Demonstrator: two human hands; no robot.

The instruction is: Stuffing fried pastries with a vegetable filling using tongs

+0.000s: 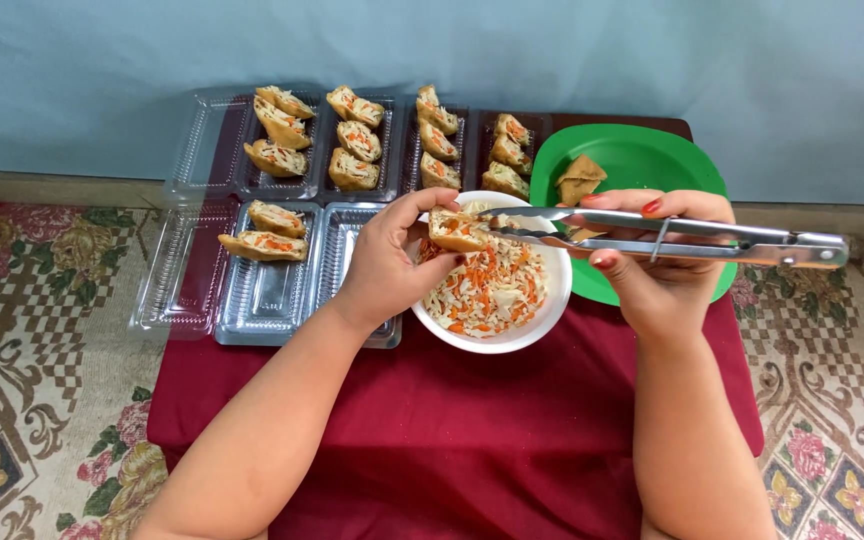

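My left hand holds a fried tofu pocket over the rim of a white bowl of shredded cabbage and carrot. My right hand grips metal tongs, whose tips reach into the open pocket. A green plate behind the bowl carries an unfilled tofu pocket.
Clear plastic trays stand at the back left on a dark red cloth; several hold filled tofu pockets. One tray compartment near my left wrist has nothing in it. Patterned carpet surrounds the low table; a blue wall lies behind.
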